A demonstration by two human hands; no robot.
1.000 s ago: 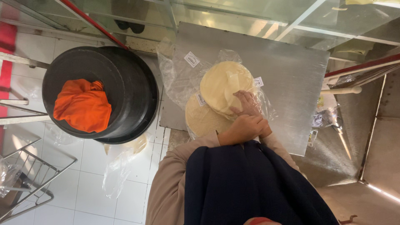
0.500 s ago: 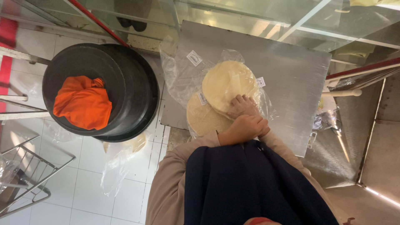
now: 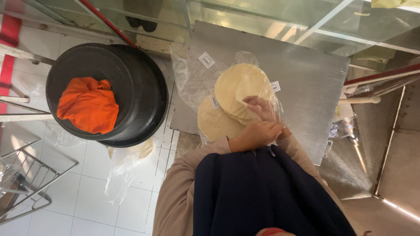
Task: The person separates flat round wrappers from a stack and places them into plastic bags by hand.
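Those flatbreads are thin, floppy and light, so they'll tear or fold if you pinch just 1 edge. Support them from underneath, or lift by the plastic bag [image 3: 192, 81], which looks slippery. Your right hand [image 3: 262, 107] has its fingers spread flat on the top flatbread stack [image 3: 240, 87], pressing rather than clamping. Your left hand [image 3: 256, 135] sits curled just beside it at the near edge; can't tell whether that grip is closed on anything.

Count-wise: 2 overlapping stacks on the steel worktop [image 3: 306, 78], the lower stack [image 3: 214, 124] peeking out toward you, number of rounds per stack unreadable. Also 1 black tub [image 3: 140, 87] with 1 orange cloth [image 3: 87, 105] inside.
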